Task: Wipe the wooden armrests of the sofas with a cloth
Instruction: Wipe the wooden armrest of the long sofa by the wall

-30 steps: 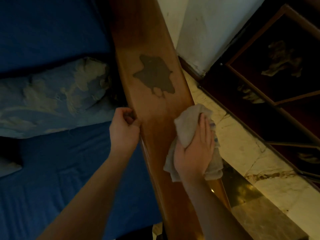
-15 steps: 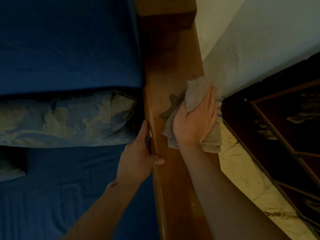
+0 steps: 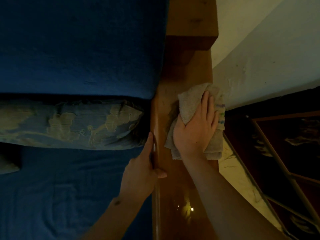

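Observation:
A glossy wooden armrest (image 3: 174, 205) runs from the bottom of the view up to a wooden back post. My right hand (image 3: 195, 129) lies flat on a folded beige cloth (image 3: 190, 103) and presses it onto the armrest's upper part, near the wall. The cloth has a coloured striped hem at its right edge. My left hand (image 3: 143, 168) grips the armrest's inner left edge, fingers on the sofa side and thumb on top. The cloth hides the dull patch on the wood.
The blue sofa seat (image 3: 52, 196) and back cushion (image 3: 78, 45) fill the left. A patterned blue pillow (image 3: 69, 125) lies against the armrest. A white wall (image 3: 259, 70) stands close on the right, with marble floor (image 3: 237, 179) and a dark wood-framed glass cabinet (image 3: 285, 153) below it.
My right hand has pushed the cloth up the armrest and over the dull patch. My left hand has slid up along the inner edge and taken a firmer grip.

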Demonstrator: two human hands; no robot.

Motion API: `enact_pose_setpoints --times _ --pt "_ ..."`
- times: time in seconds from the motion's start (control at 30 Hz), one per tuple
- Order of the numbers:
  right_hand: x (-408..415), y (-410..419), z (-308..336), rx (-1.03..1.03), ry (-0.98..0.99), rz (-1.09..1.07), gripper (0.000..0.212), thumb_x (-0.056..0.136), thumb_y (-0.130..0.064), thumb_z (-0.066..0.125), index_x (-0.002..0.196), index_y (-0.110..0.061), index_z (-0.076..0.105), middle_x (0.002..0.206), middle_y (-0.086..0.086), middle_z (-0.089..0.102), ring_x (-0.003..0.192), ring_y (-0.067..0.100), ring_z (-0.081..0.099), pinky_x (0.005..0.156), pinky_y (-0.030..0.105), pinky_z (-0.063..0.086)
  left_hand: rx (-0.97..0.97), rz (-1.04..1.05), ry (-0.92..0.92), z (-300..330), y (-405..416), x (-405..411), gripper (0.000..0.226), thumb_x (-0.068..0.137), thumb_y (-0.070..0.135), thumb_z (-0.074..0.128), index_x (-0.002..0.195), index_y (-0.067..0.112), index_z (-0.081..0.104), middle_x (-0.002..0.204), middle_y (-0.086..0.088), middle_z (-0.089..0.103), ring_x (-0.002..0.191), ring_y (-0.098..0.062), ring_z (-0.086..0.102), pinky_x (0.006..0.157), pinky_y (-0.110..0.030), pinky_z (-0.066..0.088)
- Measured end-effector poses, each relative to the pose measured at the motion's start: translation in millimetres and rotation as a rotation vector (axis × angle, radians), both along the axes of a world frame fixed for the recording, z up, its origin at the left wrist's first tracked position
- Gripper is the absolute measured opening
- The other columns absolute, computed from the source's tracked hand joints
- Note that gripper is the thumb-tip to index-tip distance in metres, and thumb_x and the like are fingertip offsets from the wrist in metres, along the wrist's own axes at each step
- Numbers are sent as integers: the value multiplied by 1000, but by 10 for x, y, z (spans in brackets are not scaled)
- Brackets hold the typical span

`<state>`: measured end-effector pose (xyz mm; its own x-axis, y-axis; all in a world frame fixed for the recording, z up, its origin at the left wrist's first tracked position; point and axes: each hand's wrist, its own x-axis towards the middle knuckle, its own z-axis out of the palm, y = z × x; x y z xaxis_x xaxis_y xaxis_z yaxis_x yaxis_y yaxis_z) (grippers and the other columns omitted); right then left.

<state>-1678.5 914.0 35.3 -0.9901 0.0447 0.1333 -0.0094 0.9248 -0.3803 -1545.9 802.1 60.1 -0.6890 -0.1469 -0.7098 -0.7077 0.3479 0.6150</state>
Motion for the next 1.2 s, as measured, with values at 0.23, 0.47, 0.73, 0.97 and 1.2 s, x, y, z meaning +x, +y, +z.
enact_pose_setpoints --times 0.23,0.47,0.73,0.97,1.2 --pt "19 0 45 35 -24 79 94 91 -65 45 164 -10 22 174 11 23 161 29 18 129 59 15 0 13 14 11 13 -10 128 74 21 87 146 66 -9 87 15 69 72 0 69 71 -24 60" --pt "38 17 70 77 5 147 61 110 -49 12 163 -27 30 173 6 27 161 30 19 127 62 15 55 63 16 23 12 2 127 75 19 87 147 66 -7 103 9 73 86 -7 71 88 -40 61" --pt "24 13 25 106 13 158 53 102 -50 45 151 -29 52 168 5 38 157 31 27 126 63 19 66 55 9 28 1 -6 127 75 21 87 140 70 -10 106 7 73 89 -8 72 91 -42 60" --pt "-14 65 108 17 1 228 44 94 -42 60 135 -26 66 157 1 53 151 28 38 126 58 20 51 51 53 -6 -19 17 126 74 25 88 147 65 -6 106 6 69 92 -10 69 87 -39 60" --pt "-77 307 103 -83 30 387 39 88 -27 70 126 -17 72 148 5 61 145 30 47 123 61 28 18 40 230 -83 -86 29 96 82 26 83 147 54 18 118 26 38 104 29 41 76 10 34"
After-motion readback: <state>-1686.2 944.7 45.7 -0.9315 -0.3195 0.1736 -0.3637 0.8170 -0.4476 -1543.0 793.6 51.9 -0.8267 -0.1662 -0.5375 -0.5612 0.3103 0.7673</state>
